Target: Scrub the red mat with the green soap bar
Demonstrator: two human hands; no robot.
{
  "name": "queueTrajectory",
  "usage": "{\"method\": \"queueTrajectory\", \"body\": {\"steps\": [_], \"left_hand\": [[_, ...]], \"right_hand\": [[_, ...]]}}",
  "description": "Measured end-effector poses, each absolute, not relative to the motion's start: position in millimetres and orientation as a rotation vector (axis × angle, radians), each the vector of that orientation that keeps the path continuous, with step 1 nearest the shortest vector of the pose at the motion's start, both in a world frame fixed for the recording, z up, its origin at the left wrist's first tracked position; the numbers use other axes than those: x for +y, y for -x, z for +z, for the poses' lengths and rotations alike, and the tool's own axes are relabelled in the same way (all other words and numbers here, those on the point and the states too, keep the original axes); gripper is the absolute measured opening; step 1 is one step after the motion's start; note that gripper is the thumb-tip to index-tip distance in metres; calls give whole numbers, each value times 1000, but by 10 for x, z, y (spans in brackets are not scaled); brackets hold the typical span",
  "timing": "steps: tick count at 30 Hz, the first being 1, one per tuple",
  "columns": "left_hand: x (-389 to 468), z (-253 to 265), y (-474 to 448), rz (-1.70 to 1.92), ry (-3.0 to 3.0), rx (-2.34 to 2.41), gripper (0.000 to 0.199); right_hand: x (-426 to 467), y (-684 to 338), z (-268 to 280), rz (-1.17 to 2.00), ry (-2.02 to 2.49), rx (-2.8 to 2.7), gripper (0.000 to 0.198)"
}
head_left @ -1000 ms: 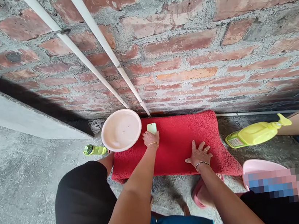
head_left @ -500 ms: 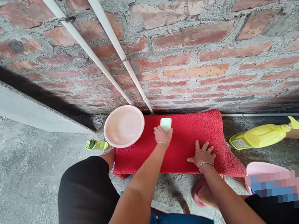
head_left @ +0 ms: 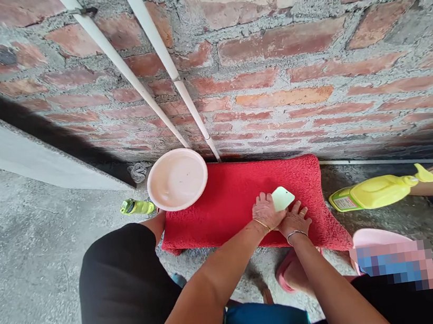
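Gripping pale-grn flat pc (head_left: pixel 284 198), L hand (head_left: pixel 265 213) sits just beside R hand (head_left: pixel 295 221), which lies spread, palm down, on red cloth (head_left: pixel 222 204).

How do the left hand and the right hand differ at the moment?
The left hand grips the pale green piece; the right hand rests on the red cloth. The left wears a gold-toned bracelet, the right a silvery bracelet. Both are bare and close together.
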State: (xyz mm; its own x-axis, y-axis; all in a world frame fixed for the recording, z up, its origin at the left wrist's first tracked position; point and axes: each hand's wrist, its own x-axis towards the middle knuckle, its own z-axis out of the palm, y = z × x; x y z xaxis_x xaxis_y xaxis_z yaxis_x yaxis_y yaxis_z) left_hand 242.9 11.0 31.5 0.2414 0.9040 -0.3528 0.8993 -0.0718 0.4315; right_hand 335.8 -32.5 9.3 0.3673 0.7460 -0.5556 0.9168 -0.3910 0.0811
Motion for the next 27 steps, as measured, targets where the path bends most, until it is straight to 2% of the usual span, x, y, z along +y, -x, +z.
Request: {"method": "queueTrajectory", "body": {"steps": [4, 9, 13, 18, 20, 27], "left_hand": [[155, 320, -1842, 41, -1669, 1992, 64], [293, 311, -1032, 29, -1371, 2444, 57], [86, 275, -1198, -15, -1496, 2376, 59], [-448, 293, -1796, -83, -1828, 1841, 66], [-555, 317, -1790, -78, -1799, 1785, 66], [-343, 398, -602, -26, -1293, 2437, 53]], "right_hand": [[-316, -3351, 103, -610, -2248, 1436, 117], [-295, -3345, 124, -622, -2230, 1442, 117], [-295, -3352, 137, -634, -2236, 1437, 118], [-307, -3363, 158, -625, -2243, 1449, 123], [-311, -3366, 156, -609, -2241, 1450, 119], [-308, -3364, 117, -602, -2237, 1453, 119]]}}
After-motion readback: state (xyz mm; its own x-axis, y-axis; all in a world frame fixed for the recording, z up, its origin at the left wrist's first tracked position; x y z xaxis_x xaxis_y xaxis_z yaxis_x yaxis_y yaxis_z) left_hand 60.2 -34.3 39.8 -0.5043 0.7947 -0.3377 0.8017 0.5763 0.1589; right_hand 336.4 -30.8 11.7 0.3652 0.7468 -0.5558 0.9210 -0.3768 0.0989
